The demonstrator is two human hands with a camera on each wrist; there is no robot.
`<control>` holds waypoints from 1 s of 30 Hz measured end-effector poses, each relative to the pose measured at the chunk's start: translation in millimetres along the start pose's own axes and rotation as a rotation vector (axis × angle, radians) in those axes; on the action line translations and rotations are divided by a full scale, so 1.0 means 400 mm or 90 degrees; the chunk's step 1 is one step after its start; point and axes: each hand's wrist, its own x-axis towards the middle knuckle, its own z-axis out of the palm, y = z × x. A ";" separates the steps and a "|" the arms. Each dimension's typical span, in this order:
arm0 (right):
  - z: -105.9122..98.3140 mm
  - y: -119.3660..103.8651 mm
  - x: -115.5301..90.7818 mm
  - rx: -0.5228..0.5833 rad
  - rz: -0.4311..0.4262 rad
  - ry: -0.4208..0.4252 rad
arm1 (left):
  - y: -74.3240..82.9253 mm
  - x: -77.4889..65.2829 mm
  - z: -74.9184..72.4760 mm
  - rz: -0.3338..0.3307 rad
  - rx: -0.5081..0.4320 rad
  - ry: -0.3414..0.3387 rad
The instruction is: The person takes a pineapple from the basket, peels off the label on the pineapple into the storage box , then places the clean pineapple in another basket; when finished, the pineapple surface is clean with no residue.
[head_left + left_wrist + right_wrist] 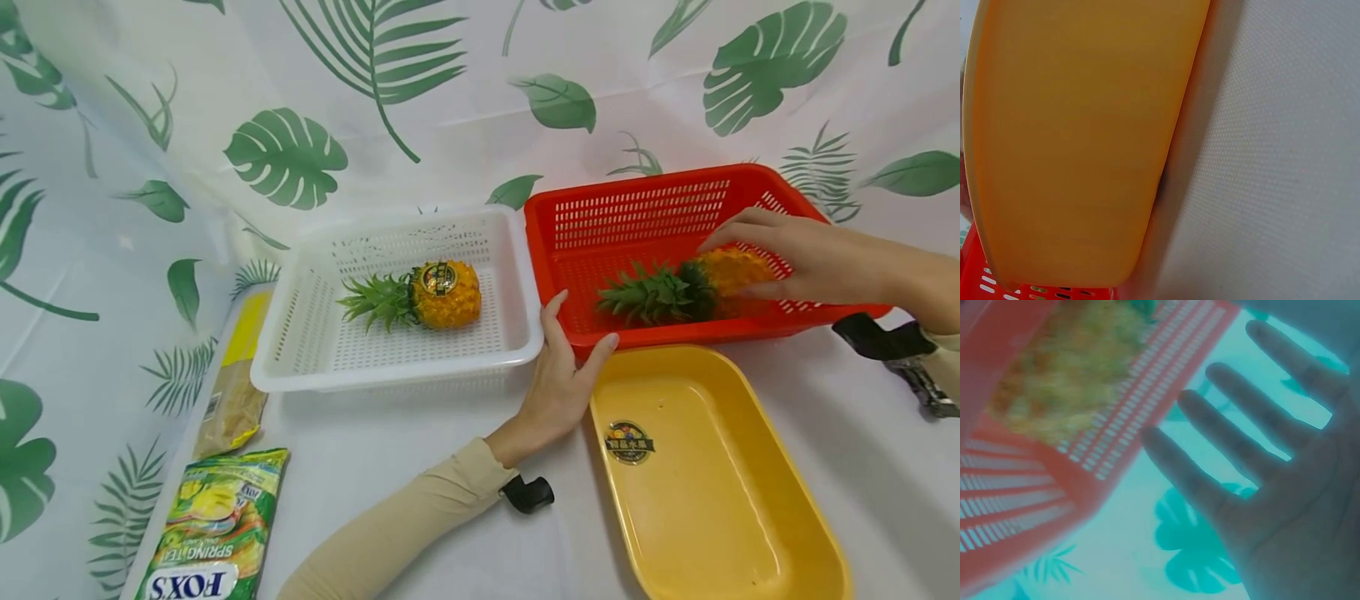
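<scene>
My left hand (558,383) touches the near corner where the white basket (397,379) and the red basket (645,187) meet, its thumb and fingers spread. Inside the red basket lies a small pineapple (731,271), its green crown pointing left. Over its orange body reaches my right hand (802,254), which hides part of the fruit. From the right wrist, the fingers (1191,469) look straight and spread, apart from the blurred pineapple. Another pineapple (450,300) with a round dark label lies on its side in the white basket.
A yellow tray (690,467) stands in front of the red basket, close to my left forearm. To the left lie a green Fox's candy bag (217,525) and a yellow-and-clear packet (238,383). A leaf-printed sheet (450,100) rises behind the baskets.
</scene>
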 end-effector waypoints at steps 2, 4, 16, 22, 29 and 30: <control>-0.006 -0.015 0.000 -0.001 -0.011 0.011 | -0.001 0.000 -0.001 -0.002 0.002 0.000; -0.011 -0.025 0.002 -0.004 -0.018 0.021 | -0.002 0.000 -0.002 -0.006 0.004 0.000; 0.026 0.034 0.036 0.041 0.050 -0.113 | -0.012 0.003 -0.002 -0.008 0.010 0.002; 0.053 0.061 0.049 0.028 0.046 -0.127 | -0.014 0.003 0.000 -0.004 0.009 0.001; 0.063 0.057 0.056 -0.025 0.016 -0.107 | -0.012 0.003 -0.001 0.005 0.014 0.004; 0.065 0.057 0.057 -0.033 0.014 -0.103 | -0.011 0.003 -0.001 0.007 0.014 0.004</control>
